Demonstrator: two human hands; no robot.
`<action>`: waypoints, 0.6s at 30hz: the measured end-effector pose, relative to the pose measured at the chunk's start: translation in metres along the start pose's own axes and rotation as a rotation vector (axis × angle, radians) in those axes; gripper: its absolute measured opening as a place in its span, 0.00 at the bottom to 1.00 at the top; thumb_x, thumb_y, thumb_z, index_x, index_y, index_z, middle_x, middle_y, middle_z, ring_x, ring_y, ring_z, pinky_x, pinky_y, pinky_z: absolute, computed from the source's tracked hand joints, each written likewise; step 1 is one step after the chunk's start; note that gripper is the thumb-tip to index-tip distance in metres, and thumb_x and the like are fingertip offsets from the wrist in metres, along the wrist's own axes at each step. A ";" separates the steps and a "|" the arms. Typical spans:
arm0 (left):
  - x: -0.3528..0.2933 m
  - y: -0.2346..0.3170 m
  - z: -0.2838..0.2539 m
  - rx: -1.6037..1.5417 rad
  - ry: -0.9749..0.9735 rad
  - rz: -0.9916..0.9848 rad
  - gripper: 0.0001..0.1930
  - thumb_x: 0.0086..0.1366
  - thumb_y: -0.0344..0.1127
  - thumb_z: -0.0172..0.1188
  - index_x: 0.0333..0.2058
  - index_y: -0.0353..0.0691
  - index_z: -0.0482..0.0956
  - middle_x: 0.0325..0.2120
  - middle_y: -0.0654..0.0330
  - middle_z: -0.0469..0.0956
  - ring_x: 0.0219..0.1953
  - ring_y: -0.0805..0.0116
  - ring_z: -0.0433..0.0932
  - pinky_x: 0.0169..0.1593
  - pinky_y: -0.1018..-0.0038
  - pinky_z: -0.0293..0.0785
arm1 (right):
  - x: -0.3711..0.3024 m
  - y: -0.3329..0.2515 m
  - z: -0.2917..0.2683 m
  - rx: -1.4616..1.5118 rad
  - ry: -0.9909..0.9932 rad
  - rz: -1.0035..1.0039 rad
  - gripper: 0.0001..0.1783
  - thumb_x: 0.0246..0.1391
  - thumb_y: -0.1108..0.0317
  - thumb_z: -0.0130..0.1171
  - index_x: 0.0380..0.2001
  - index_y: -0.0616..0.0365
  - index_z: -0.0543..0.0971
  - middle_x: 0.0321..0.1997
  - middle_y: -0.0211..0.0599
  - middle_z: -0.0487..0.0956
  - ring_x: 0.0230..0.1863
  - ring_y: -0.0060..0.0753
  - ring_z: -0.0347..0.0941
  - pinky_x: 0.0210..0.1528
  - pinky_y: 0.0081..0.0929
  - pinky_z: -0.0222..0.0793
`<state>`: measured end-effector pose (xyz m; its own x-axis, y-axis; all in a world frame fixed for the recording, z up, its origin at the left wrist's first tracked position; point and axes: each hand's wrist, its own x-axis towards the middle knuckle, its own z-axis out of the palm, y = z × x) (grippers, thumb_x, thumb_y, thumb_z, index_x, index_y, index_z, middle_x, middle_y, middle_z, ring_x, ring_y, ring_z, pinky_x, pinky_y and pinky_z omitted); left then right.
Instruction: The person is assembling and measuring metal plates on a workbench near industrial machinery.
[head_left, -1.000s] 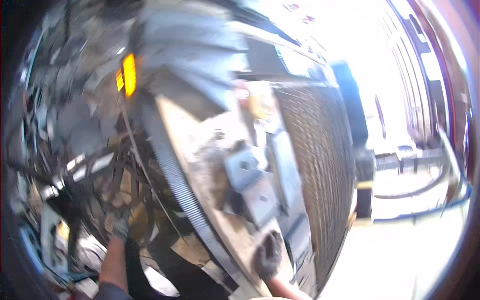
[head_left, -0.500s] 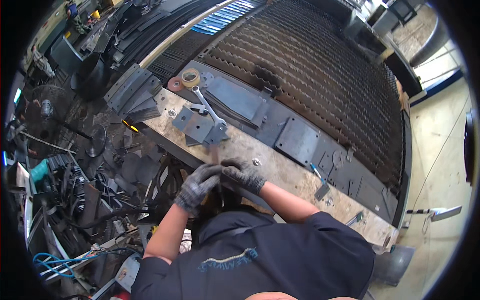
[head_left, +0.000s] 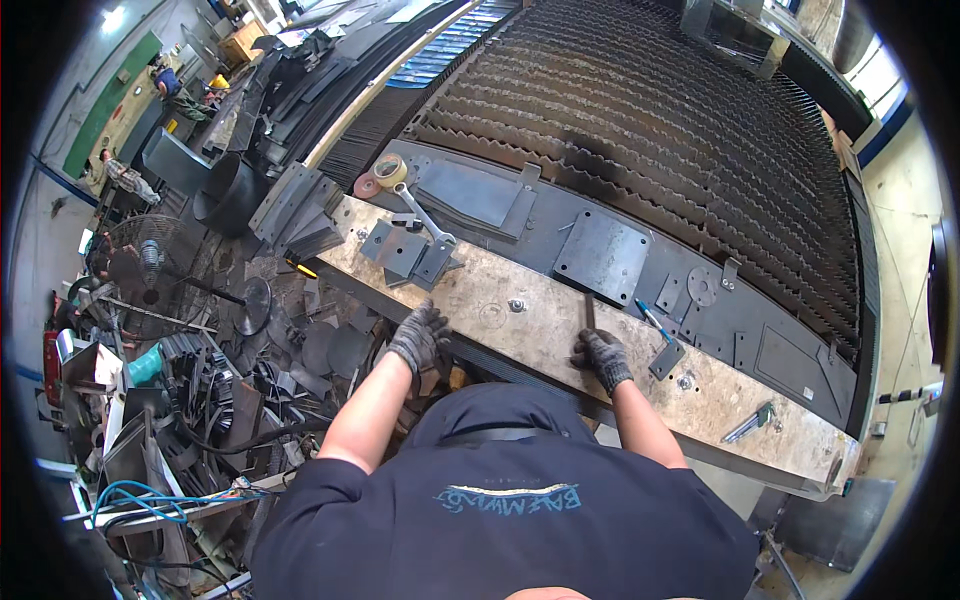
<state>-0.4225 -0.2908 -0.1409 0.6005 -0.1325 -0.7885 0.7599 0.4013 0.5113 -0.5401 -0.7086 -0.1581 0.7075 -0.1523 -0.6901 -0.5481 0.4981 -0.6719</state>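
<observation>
My left hand (head_left: 420, 336), in a grey knit glove, is at the table's front edge. Its fingers are stretched out, and I see nothing held in them. Just beyond it lie several small steel plates with holes (head_left: 396, 250), partly overlapping. My right hand (head_left: 603, 360), gloved in the same way, is closed round one end of a thin dark flat bar (head_left: 590, 312). The bar points away from me, its far tip by a square steel plate with corner holes (head_left: 602, 255). The glove hides the bar's near end.
A long combination wrench (head_left: 424, 212) and a tape roll (head_left: 389, 168) lie by the plates. A blue pen (head_left: 648, 314) and small dark plate (head_left: 667, 360) are right of my right hand. Beyond the worn tabletop (head_left: 480, 300) stretches a toothed slat bed (head_left: 640, 150). Scrap metal (head_left: 240, 370) covers the left floor.
My hands were close together at the table's front edge. They have parted: the right one has moved right over the tabletop with the bar, while the left stays near the plates with fingers extended.
</observation>
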 end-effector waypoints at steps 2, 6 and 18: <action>0.019 0.011 0.005 0.032 0.068 0.065 0.33 0.66 0.65 0.63 0.56 0.44 0.77 0.51 0.58 0.79 0.45 0.58 0.79 0.42 0.61 0.74 | -0.006 -0.006 -0.007 0.063 0.003 0.008 0.12 0.66 0.63 0.63 0.45 0.60 0.78 0.31 0.42 0.82 0.21 0.40 0.80 0.28 0.43 0.85; 0.044 0.039 0.024 -0.052 0.085 -0.004 0.31 0.60 0.68 0.68 0.43 0.44 0.80 0.38 0.58 0.82 0.34 0.57 0.78 0.36 0.58 0.73 | -0.003 0.001 -0.010 0.096 0.036 -0.029 0.12 0.67 0.63 0.61 0.43 0.61 0.79 0.31 0.42 0.82 0.23 0.43 0.81 0.29 0.43 0.84; 0.070 0.032 0.018 -0.098 0.165 0.068 0.21 0.61 0.62 0.69 0.30 0.51 0.80 0.22 0.68 0.77 0.22 0.68 0.72 0.26 0.69 0.67 | -0.009 0.008 -0.030 0.102 0.103 -0.091 0.16 0.69 0.59 0.59 0.48 0.62 0.78 0.34 0.42 0.83 0.22 0.38 0.82 0.29 0.40 0.85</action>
<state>-0.3521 -0.3032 -0.1738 0.5948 0.0454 -0.8026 0.6860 0.4918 0.5362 -0.5642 -0.7289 -0.1648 0.7000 -0.2847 -0.6549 -0.4321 0.5613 -0.7059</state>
